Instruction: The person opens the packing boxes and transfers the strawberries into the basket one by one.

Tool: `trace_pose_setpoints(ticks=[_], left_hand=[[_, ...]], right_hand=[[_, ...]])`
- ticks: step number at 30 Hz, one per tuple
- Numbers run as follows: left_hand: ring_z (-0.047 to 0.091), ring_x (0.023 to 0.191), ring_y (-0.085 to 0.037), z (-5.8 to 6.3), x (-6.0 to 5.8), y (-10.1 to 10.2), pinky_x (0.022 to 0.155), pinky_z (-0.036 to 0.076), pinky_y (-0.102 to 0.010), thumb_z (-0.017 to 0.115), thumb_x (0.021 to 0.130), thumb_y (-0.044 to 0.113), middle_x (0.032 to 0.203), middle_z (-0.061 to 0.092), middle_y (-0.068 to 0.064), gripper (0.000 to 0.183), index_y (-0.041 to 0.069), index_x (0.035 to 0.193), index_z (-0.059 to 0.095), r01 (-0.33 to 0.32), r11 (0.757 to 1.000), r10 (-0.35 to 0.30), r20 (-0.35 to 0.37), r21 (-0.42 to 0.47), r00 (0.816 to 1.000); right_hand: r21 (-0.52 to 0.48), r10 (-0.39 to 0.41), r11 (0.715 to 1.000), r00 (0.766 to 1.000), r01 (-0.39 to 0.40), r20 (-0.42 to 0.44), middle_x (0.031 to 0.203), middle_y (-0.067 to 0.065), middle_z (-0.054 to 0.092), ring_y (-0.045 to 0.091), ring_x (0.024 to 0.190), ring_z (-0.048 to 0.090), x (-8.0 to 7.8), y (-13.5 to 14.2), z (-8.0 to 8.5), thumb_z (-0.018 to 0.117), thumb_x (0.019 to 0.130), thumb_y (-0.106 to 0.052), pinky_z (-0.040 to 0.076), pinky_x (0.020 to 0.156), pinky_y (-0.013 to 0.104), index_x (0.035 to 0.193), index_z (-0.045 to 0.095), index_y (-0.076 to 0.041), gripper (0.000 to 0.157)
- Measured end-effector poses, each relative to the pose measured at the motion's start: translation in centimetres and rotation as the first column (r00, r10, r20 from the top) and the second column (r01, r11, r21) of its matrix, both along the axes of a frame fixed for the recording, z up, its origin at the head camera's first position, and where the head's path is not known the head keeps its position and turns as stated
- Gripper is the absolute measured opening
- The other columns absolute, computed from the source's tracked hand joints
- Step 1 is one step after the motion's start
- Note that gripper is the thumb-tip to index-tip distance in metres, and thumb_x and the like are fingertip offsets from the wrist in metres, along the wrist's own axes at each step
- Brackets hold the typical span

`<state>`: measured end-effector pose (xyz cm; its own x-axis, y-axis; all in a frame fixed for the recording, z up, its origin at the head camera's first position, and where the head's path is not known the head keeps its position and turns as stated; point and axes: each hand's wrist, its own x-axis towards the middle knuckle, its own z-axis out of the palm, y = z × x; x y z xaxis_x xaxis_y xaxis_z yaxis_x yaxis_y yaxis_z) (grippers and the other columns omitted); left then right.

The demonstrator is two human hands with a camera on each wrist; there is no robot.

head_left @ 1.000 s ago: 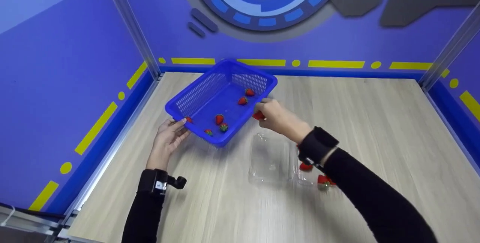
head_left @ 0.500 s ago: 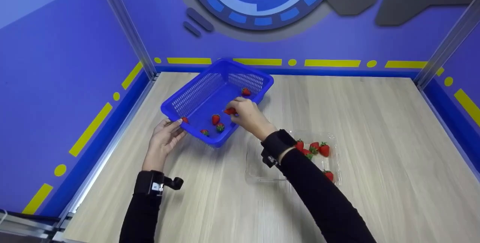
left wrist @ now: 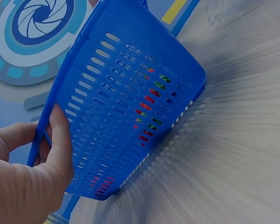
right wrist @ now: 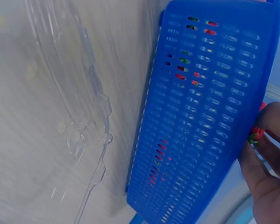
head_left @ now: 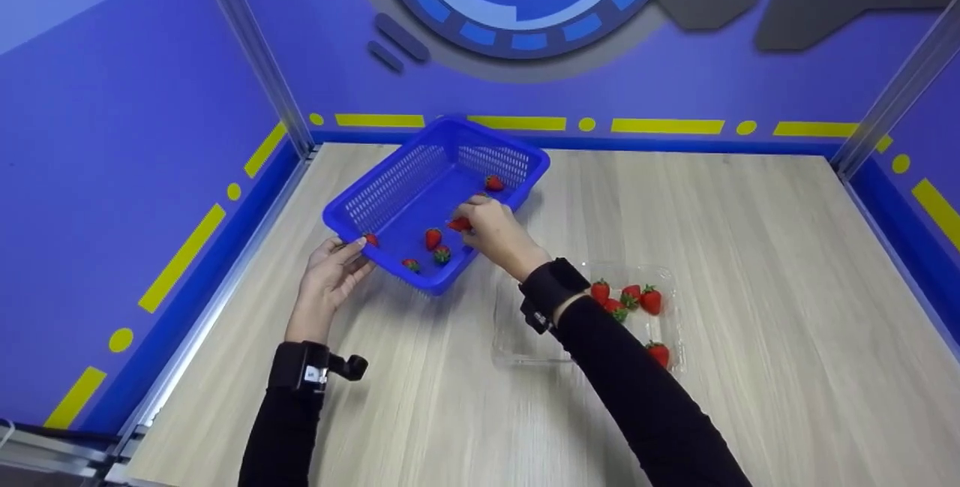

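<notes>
A blue slotted plastic basket (head_left: 409,209) sits at the back left of the table, with several strawberries (head_left: 433,238) lying in it. Its near left rim is gripped by my left hand (head_left: 326,277), thumb on one side and fingers on the other, as the left wrist view also shows (left wrist: 42,163). Above the basket's right side, my right hand (head_left: 501,238) pinches a strawberry (head_left: 460,224) between thumb and fingers. Through the slots in the right wrist view, red and green of other strawberries show behind the basket wall (right wrist: 200,107); the held strawberry (right wrist: 256,134) is partly hidden by the fingers.
An opened clear plastic clamshell box (head_left: 525,333) lies right of the basket, partly under my right forearm. Several strawberries (head_left: 651,299) are in its right half. A blue panel wall (head_left: 637,89) with yellow marks borders the wooden table (head_left: 787,307).
My right hand has moved left, from outside the basket's right rim to over its inside, still pinching the strawberry. The left hand keeps its grip on the rim. Over the last half second little moves.
</notes>
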<state>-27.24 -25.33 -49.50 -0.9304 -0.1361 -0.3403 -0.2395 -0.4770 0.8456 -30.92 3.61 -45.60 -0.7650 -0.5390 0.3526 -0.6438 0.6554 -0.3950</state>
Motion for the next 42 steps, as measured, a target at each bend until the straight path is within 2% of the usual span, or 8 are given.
trace_pose_setpoints(ticks=[12,16,20,25,29,35,42], left_hand=[[0.069,0.088,-0.018,0.1,-0.1,0.2,0.082,0.061,-0.032,0.065,0.098,0.000,0.099,0.067,-0.005,0.028,0.005,0.117,0.045,-0.008,1.000,0.008,-0.003,0.017,1.000],[0.069,0.087,-0.018,0.0,0.0,0.1,0.081,0.061,-0.032,0.065,0.098,0.000,0.096,0.069,-0.004,0.028,0.004,0.119,0.046,-0.001,1.000,0.001,-0.017,0.011,1.000],[0.069,0.087,-0.018,-0.1,0.0,0.1,0.081,0.061,-0.032,0.065,0.098,0.001,0.094,0.071,-0.004,0.026,0.005,0.116,0.047,-0.002,1.000,0.002,-0.023,0.007,1.000],[0.069,0.090,-0.019,-0.1,0.1,0.0,0.082,0.061,-0.032,0.066,0.098,0.001,0.097,0.070,-0.005,0.027,0.005,0.116,0.046,0.003,1.000,-0.003,-0.018,0.004,1.000],[0.069,0.092,-0.019,0.0,0.0,0.0,0.084,0.060,-0.033,0.067,0.097,0.001,0.098,0.070,-0.005,0.030,0.005,0.119,0.045,0.013,1.000,-0.013,-0.020,0.006,1.000],[0.069,0.092,-0.020,0.3,-0.1,-0.2,0.085,0.061,-0.034,0.067,0.097,0.001,0.098,0.070,-0.006,0.031,0.004,0.119,0.046,0.010,1.000,-0.010,-0.012,0.015,1.000],[0.069,0.091,-0.019,-0.1,0.1,-0.2,0.084,0.061,-0.033,0.067,0.097,0.000,0.096,0.071,-0.005,0.029,0.003,0.118,0.047,0.008,1.000,-0.007,-0.013,0.024,1.000]], right_hand=[[-0.008,0.036,0.999,0.999,-0.036,-0.040,0.104,0.011,0.070,0.026,0.100,0.066,0.0,0.3,-0.3,0.076,0.088,0.001,0.057,0.089,0.036,0.108,0.073,-0.002,0.021],[-0.032,0.058,0.998,0.996,-0.060,-0.064,0.104,0.012,0.071,0.027,0.099,0.066,-0.2,0.3,-0.5,0.076,0.089,0.000,0.058,0.088,0.036,0.108,0.074,-0.001,0.019],[-0.063,0.068,0.995,0.996,-0.071,-0.054,0.108,0.013,0.071,0.028,0.101,0.067,-0.4,0.7,-0.7,0.077,0.089,-0.002,0.058,0.088,0.036,0.111,0.073,-0.002,0.022],[-0.078,0.077,0.994,0.996,-0.081,-0.055,0.111,0.014,0.070,0.029,0.105,0.068,-0.5,2.4,-0.5,0.076,0.089,0.000,0.058,0.089,0.036,0.111,0.071,-0.001,0.023],[-0.081,0.078,0.993,0.993,-0.085,-0.087,0.111,0.016,0.069,0.032,0.105,0.066,-0.3,5.2,-0.3,0.075,0.088,0.004,0.058,0.090,0.040,0.109,0.070,0.001,0.022],[-0.097,0.106,0.989,0.990,-0.115,-0.095,0.103,0.020,0.068,0.035,0.098,0.068,1.4,9.5,0.2,0.074,0.083,0.012,0.061,0.080,0.040,0.104,0.069,0.005,0.023],[0.000,0.086,0.996,0.996,-0.086,-0.019,0.103,0.020,0.068,0.036,0.092,0.069,5.4,12.6,0.8,0.075,0.082,0.012,0.061,0.079,0.043,0.106,0.068,0.005,0.026]])
